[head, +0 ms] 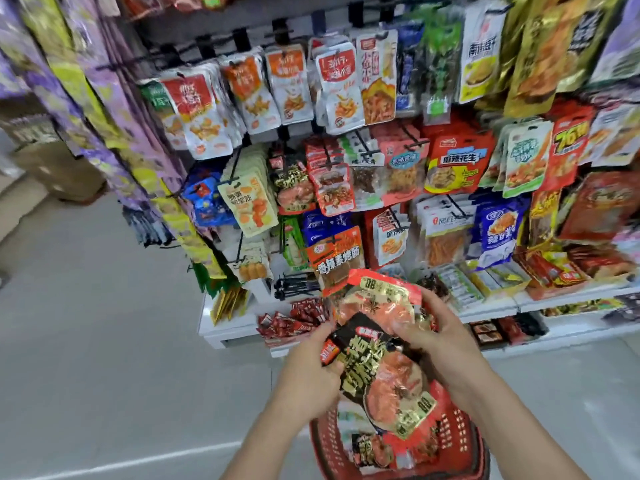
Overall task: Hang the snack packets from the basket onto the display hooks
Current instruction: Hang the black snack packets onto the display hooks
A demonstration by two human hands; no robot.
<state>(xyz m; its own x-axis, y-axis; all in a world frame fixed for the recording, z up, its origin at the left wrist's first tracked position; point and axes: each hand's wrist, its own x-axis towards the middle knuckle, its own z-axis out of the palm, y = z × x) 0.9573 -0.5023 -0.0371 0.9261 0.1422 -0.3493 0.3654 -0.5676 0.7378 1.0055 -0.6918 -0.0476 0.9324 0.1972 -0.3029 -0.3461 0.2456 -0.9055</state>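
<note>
Across the top and right, display hooks crowded with hanging packs right down to the white base shelf, with bare grey floor wide open on the left up to that shelf's edge. Low in the middle, between the forearms, a red basket holding more packets. Just above its rim, two red-and-black snack packets overlapping. Pinched at the near one's top corner by the curled fingers of the left hand, gripped along the right edges by the right hand — possibly a third packet between, too blurred to tell.
</note>
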